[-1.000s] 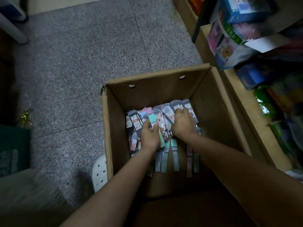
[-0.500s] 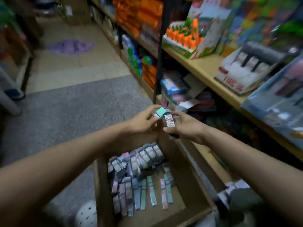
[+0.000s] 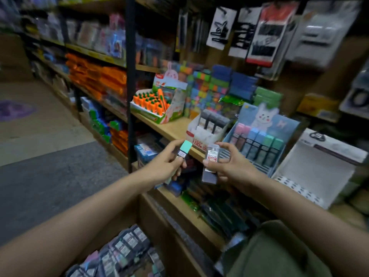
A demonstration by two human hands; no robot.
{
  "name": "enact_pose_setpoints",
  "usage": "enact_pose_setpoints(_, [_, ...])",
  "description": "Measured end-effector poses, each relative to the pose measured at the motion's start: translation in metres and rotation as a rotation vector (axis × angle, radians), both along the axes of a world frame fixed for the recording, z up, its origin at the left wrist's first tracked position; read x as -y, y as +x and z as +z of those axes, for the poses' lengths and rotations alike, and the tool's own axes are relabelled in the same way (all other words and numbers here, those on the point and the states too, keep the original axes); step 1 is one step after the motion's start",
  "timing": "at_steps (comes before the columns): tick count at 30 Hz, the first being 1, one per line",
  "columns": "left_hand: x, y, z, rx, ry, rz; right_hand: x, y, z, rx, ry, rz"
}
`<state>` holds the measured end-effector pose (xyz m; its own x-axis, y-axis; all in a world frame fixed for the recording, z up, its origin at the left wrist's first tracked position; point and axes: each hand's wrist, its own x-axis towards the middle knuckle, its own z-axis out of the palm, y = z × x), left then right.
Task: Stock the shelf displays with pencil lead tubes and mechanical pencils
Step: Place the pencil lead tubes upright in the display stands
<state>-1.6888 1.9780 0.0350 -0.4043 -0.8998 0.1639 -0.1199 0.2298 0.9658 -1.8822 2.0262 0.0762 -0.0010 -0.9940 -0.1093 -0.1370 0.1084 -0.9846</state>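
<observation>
An open display box of orange carrot-shaped items (image 3: pixel 154 104) stood on the wooden shelf (image 3: pixel 175 130). Stacked orange packs (image 3: pixel 99 76) filled the shelves farther left. Black hair clips on cards (image 3: pixel 239 29) hung above.

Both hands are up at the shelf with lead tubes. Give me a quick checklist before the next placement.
1. Left hand grip on the mint-capped lead tube: ok, pinched.
2. Right hand grip on the grey-capped lead tube with the red label: ok.
3. Matching display: ok, blue rabbit display tray holds pastel-capped tubes; white display box holds grey-capped ones.
4. Free slots in either display: cannot tell.
5. Supply in the brown cardboard box: ok, more tubes.
</observation>
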Motion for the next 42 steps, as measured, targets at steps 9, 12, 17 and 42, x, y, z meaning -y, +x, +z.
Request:
enact_pose_setpoints(9, [0.029, -0.039, 0.003, -0.146, 0.056, -0.084, 0.041, -0.050, 0.045, -0.467, -0.240, -0.289])
enact_pose_setpoints(12, [0.046, -0.034, 0.000, -0.214, 0.067, -0.011, 0.067, -0.055, 0.063, -0.576, -0.325, -0.353])
enact_pose_setpoints(17, [0.074, -0.013, -0.005, -0.310, 0.130, 0.057, 0.112, -0.041, 0.079, -0.773, -0.471, -0.421])
enact_pose_setpoints(42, [0.106, 0.000, -0.024, -0.271, 0.235, 0.164, 0.217, -0.006, 0.026, -1.503, -0.620, -0.375])
